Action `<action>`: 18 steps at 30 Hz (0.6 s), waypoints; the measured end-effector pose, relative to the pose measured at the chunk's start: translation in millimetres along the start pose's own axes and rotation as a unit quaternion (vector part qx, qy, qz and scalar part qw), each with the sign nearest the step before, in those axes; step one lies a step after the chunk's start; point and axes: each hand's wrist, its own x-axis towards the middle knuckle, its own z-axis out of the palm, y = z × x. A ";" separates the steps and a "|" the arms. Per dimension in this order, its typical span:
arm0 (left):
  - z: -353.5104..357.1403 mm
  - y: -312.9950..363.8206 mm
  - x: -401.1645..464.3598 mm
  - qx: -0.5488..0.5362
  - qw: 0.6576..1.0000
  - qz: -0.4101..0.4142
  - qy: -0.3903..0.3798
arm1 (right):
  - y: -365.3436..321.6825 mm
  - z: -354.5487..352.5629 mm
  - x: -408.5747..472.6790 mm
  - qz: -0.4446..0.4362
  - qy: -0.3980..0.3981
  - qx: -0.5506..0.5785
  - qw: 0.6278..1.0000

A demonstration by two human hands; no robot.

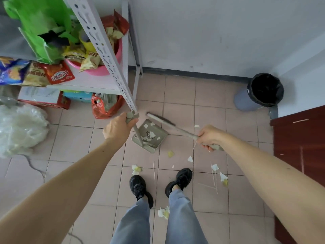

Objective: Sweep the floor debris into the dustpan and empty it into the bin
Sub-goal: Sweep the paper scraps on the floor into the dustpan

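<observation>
Down on the pink tiled floor (179,92), just past my shoes, the dustpan (149,136) sits flat with a few paper scraps already in its tray. My left hand (117,128) is wrapped tight around the grip at the top of the dustpan's upright pole, and my right hand (210,137) is closed around the handle of the broom (168,123), whose head rests at the pan's far lip. Most of the debris (219,171) is not yet collected: torn paper bits and thin sticks lie scattered near my feet and off to my right. I judge it all very light and flighty, so short, gentle strokes should serve better than hard flicks; the sticks may roll or bridge the pan's edge. Both tools look like stiff, light plastic, best held high on their handles as I have them. The bin (260,92), lined with a black bag, stands open in the corner, well apart from the pan.
</observation>
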 end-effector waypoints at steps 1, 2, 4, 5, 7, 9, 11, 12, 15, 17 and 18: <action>-1.7 -0.7 0.7 -0.002 1.000 0.004 -0.002 | 1.3 -5.3 -10.5 -0.003 -0.014 0.002 1.000; -3.5 -1.8 1.5 -0.004 1.000 0.009 -0.004 | 2.1 -11.7 -21.8 -0.007 -0.024 0.001 1.000; -7.4 -5.4 2.7 -0.005 1.000 0.016 -0.007 | 3.5 -20.8 -44.3 -0.015 -0.027 -0.004 1.000; -9.3 -7.5 2.6 -0.004 1.000 0.020 -0.010 | 4.2 -22.5 -54.6 -0.017 -0.026 -0.005 1.000; -12.8 -12.6 0.9 -0.007 1.000 0.028 -0.012 | 5.8 -18.9 -70.1 -0.019 -0.020 0.001 1.000; -17.0 -19.9 -2.1 -0.014 0.999 0.034 -0.012 | 7.5 -9.8 -78.8 -0.022 -0.009 0.012 1.000; -21.7 -30.9 -6.0 -0.013 0.999 0.043 -0.015 | 8.9 1.9 -81.5 -0.021 0.009 0.029 0.999; -24.3 -37.3 -7.8 -0.010 0.999 0.047 -0.015 | 9.4 8.1 -80.7 -0.019 0.019 0.041 0.999; -34.1 -55.0 -15.6 -0.013 0.998 0.056 -0.014 | 9.2 29.3 -78.2 -0.008 0.046 0.077 0.996; -40.8 -67.3 -21.7 -0.015 0.998 0.060 -0.014 | 10.2 44.1 -73.1 0.003 0.069 0.103 0.992; -43.9 -74.3 -24.8 -0.015 0.998 0.062 -0.014 | 10.8 51.1 -69.3 0.009 0.080 0.112 0.990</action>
